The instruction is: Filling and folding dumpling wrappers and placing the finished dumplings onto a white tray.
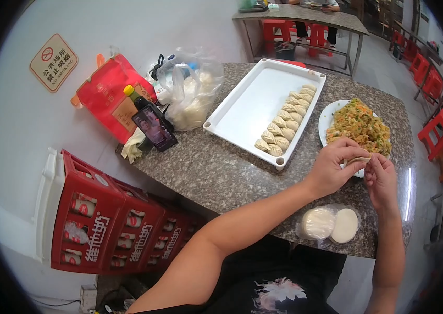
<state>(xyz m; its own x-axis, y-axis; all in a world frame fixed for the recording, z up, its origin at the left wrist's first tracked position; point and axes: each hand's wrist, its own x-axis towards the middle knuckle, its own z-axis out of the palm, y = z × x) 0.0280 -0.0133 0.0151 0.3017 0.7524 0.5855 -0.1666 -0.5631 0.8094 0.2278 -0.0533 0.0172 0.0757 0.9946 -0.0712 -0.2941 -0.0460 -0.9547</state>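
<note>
Between the fingertips of my left hand (333,167) and my right hand (380,176) is a folded dumpling wrapper (357,160), pinched at its right end. What is inside the fold is hidden by my fingers. Both hands are over the near edge of a white plate (325,117) heaped with chopped vegetable filling (359,125). Nearer my body lie two stacks of round dough wrappers, one under clear plastic (319,222) and one bare on top (344,225). Left of the plate, a white tray (241,106) holds several pleated, leaf-shaped dumplings (284,121) in rows along its right side.
A phone (154,127) showing a video leans on a yellow-capped bottle (129,90). Behind are a red bag (107,94) and a clear plastic bag (194,98). Red bottle crates (88,219) stand left of the granite table (190,168). A person (319,6) sits at a farther table.
</note>
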